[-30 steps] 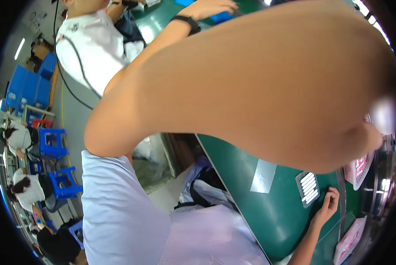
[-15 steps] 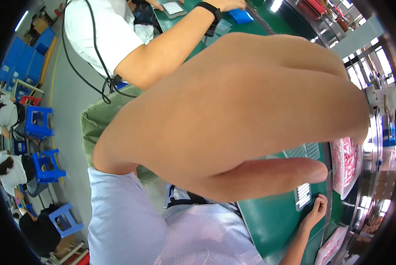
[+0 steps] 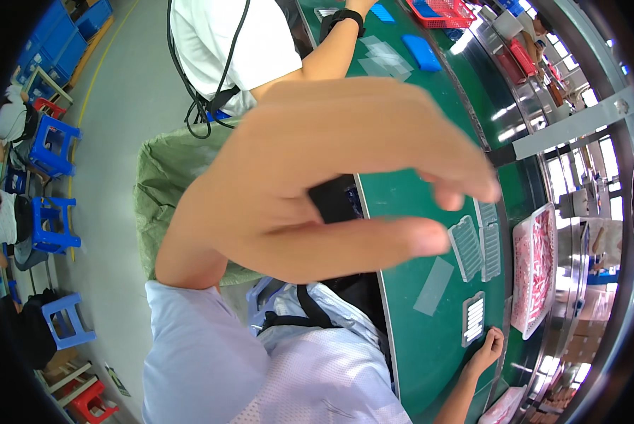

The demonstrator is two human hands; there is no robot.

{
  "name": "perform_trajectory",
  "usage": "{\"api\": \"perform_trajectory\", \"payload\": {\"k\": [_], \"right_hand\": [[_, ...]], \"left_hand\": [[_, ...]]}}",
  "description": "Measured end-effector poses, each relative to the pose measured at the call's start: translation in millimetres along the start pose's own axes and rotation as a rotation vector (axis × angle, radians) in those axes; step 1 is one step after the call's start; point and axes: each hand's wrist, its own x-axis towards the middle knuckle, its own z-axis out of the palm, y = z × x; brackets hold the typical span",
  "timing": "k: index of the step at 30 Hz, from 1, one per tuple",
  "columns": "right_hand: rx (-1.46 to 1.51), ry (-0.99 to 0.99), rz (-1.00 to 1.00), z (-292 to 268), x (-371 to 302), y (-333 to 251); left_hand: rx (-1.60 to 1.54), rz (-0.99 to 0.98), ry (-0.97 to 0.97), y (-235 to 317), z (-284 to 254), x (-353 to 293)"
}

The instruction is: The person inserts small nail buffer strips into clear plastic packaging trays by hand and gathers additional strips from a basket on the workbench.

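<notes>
My left hand [image 3: 295, 152] is raised very close to the camera and fills the middle of the view. Its thumb stands apart from the bent fingers, and nothing is between them. On the green table [image 3: 423, 367], my right hand [image 3: 488, 350] rests with curled fingers. Whether anything is in it is hidden. Beside it lies a small clear tray [image 3: 464, 326] holding a row of white sticks [image 3: 475, 318]. Farther up the table are clear ribbed plastic trays [image 3: 465, 247] and a flat translucent sheet [image 3: 433, 286].
A white basket [image 3: 522, 283] of pink-and-white packets stands along the table's right side. A co-worker's arm [image 3: 331, 60] reaches over the far table, near a blue packet [image 3: 421, 53] and a red basket [image 3: 447, 15]. A green-lined bin [image 3: 158, 184] and blue stools [image 3: 53, 222] stand left.
My left hand has drawn back from over the table and its thumb and fingers have parted. The view has shifted, showing more of the trays. My right hand stays by the filled tray.
</notes>
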Motion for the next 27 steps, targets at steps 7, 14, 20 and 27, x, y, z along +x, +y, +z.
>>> {"api": "perform_trajectory", "payload": {"k": [7,14,20,27], "right_hand": [[-0.013,0.029,-0.018,3,-4,-9],[0.005,0.071,-0.025,6,-10,-21],[0.04,0.042,-0.039,13,-10,-23],[-0.07,0.023,-0.028,9,-10,-18]], "left_hand": [[0.007,-0.411,0.099,20,-5,-51],[-0.135,-0.545,0.089,3,36,-53],[-0.091,-0.557,0.006,-36,80,-35],[-0.065,-0.551,-0.06,-45,105,-25]]}}
